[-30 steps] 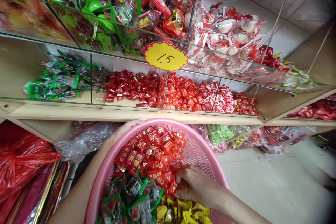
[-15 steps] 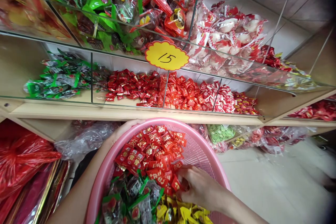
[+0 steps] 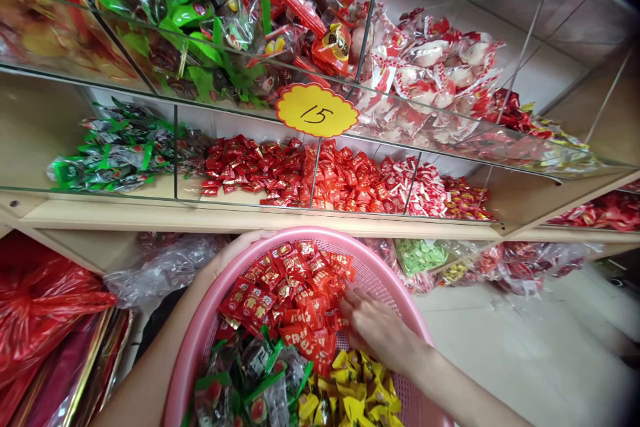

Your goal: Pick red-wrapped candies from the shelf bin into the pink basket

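Observation:
My left hand grips the far left rim of a pink plastic basket held in front of the shelves. Inside it lie a heap of red wrapped candies, green-and-clear packets at the near left and yellow candies at the near right. My right hand reaches into the basket, fingers spread against the right side of the red heap, touching the wrappers. Whether it holds any candy is hidden by the fingers.
Glass-fronted shelf bins hold green packets, red candies, brighter red candies and red-white candies. A yellow price tag reads 15. Larger bags fill the upper shelf. Red plastic bags lie lower left; tiled floor right.
My right hand has moved up and away from me along the right side of the red heap, uncovering more of the yellow candies. The basket and my left hand stay put.

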A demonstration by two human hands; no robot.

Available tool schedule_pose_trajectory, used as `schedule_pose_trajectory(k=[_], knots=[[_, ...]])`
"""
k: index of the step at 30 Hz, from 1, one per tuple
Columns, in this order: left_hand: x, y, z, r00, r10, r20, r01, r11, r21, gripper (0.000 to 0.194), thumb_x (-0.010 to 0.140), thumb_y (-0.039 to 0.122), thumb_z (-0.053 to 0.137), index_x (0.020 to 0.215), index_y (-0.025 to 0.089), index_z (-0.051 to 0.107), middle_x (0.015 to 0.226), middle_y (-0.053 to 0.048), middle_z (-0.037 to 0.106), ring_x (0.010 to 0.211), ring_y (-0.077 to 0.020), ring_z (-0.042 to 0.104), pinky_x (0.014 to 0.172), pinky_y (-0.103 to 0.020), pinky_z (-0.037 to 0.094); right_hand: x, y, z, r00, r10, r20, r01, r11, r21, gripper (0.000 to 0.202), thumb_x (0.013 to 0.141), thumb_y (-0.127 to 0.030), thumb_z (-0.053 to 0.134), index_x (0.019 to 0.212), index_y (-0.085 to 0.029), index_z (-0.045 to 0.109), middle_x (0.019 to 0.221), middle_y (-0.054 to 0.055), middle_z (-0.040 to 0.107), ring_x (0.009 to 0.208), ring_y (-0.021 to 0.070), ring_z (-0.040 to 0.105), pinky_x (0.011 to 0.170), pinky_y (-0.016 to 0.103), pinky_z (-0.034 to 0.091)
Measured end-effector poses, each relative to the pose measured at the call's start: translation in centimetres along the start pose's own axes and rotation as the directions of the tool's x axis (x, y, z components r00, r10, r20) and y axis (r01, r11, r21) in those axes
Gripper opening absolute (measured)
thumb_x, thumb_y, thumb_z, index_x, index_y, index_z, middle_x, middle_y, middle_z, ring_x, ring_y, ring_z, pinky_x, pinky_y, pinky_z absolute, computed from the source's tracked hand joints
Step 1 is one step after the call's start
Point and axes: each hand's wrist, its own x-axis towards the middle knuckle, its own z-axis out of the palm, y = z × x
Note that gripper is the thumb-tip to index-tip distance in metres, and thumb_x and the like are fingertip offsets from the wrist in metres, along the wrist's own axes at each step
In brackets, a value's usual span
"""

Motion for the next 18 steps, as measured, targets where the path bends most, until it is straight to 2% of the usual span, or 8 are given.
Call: schedule_pose_trajectory(k=[5,10,13,16,18], knots=[[0.1,0.0,-0.2,0.999,-0.05,0.003,0.05,0.999,0.003,0.029,0.079,0.026,0.053,0.096,0.005,0.063,0.073,-0.01,0.071,0.069,-0.0241,0.066,0.066,-0.029,0.049,0.1,-0.2,0.8,0.997,0.016,-0.072,-0.02,0.998,-0.052,0.032,0.075,-0.012,0.048,0.106,-0.02,0.056,0.098,0.01,0.061,0.094,0.0237,0.055,0.079,0.037,0.044],[0.3,0.0,-0.7,0.999,-0.033,-0.018,0.033,0.999,0.006,0.031,0.081,0.026,0.051,0.098,0.004,0.061,0.075,-0.011,0.071,0.069,-0.023,0.066,0.066,-0.029,0.05,-0.1,0.0,0.8,0.996,0.067,-0.052,-0.072,0.992,-0.101,0.032,0.075,-0.006,0.045,0.105,-0.015,0.055,0.099,0.014,0.06,0.093,0.0257,0.055,0.076,0.039,0.043],[0.4,-0.1,-1.1,0.999,-0.015,-0.033,0.015,1.0,0.009,0.032,0.084,0.026,0.047,0.101,0.002,0.058,0.076,-0.011,0.071,0.07,-0.022,0.066,0.067,-0.029,0.05,0.2,0.2,-1.6,0.997,0.078,0.012,-0.079,0.995,0.065,0.022,0.078,-0.018,0.051,0.1,-0.015,0.054,0.096,0.012,0.06,0.088,0.0239,0.056,0.071,0.036,0.044],[0.6,-0.1,-1.4,0.999,0.001,-0.043,0.0,1.0,0.013,0.033,0.085,0.025,0.044,0.103,0.0,0.057,0.077,-0.011,0.071,0.07,-0.0216,0.066,0.067,-0.029,0.05,1.2,1.1,-5.7,0.993,0.095,0.076,-0.114,0.942,0.317,0.018,0.08,-0.032,0.052,0.09,-0.018,0.055,0.08,0.004,0.06,0.069,0.0155,0.055,0.058,0.028,0.041],[0.7,-0.2,-1.6,0.999,0.011,-0.048,-0.01,1.0,0.019,0.032,0.086,0.024,0.044,0.103,-0.001,0.056,0.076,-0.011,0.071,0.07,-0.0217,0.066,0.066,-0.029,0.049,2.5,2.3,-8.4,0.99,0.143,0.0,-0.132,0.912,0.389,0.021,0.082,-0.037,0.048,0.088,-0.018,0.055,0.075,0.002,0.059,0.062,0.0124,0.052,0.055,0.025,0.038]])
